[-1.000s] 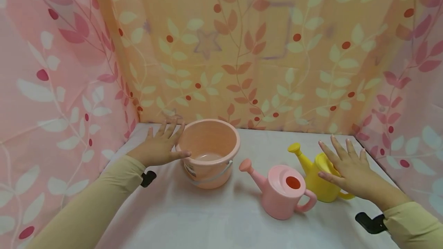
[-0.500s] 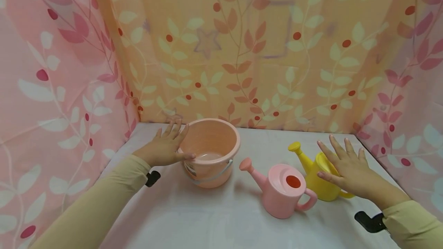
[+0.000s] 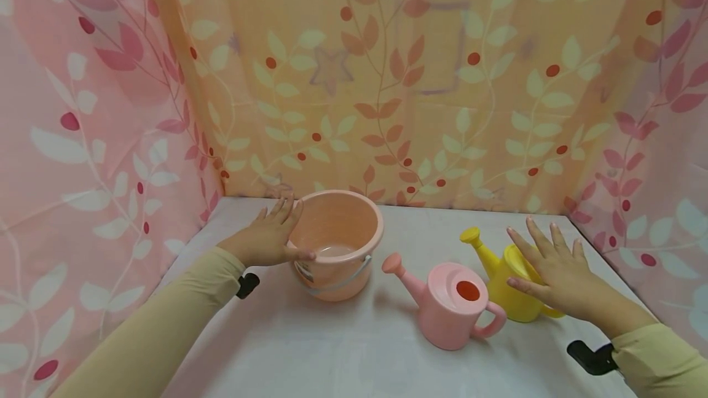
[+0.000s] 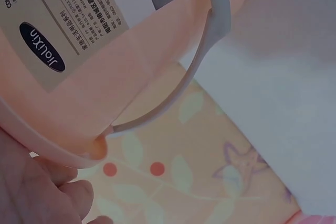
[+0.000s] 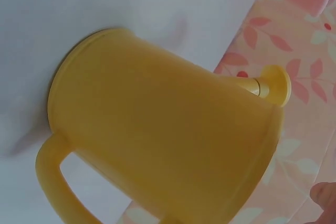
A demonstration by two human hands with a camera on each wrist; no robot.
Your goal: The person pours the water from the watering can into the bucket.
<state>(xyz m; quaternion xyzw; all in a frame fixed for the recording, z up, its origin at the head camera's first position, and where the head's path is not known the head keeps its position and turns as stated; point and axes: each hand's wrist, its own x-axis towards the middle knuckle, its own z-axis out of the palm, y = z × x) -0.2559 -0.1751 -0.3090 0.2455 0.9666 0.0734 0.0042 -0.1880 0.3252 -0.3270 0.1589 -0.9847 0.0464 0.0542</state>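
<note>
A peach plastic bucket (image 3: 338, 272) stands upright at the left of the table, its grey handle (image 4: 173, 95) hanging down and a printed label (image 4: 68, 19) on its side. My left hand (image 3: 265, 239) is at the bucket's left rim, fingers extended, with the thumb overlapping the near rim in the head view. On the right, my right hand (image 3: 561, 276) spreads its fingers over a yellow watering can (image 3: 506, 293), covering part of its top; that can's body (image 5: 163, 124) fills the right wrist view. Between bucket and yellow can sits a pink watering can (image 3: 448, 321), spout pointing left.
A white cloth covers the table (image 3: 310, 355). Floral curtains enclose it: an orange one (image 3: 387, 109) behind and pink ones at the left (image 3: 110, 140) and right (image 3: 664, 171). The two watering cans stand close together.
My left hand has shifted slightly right, bringing the fingers and thumb further over the bucket's rim. My right hand, the bucket and both watering cans have hardly moved.
</note>
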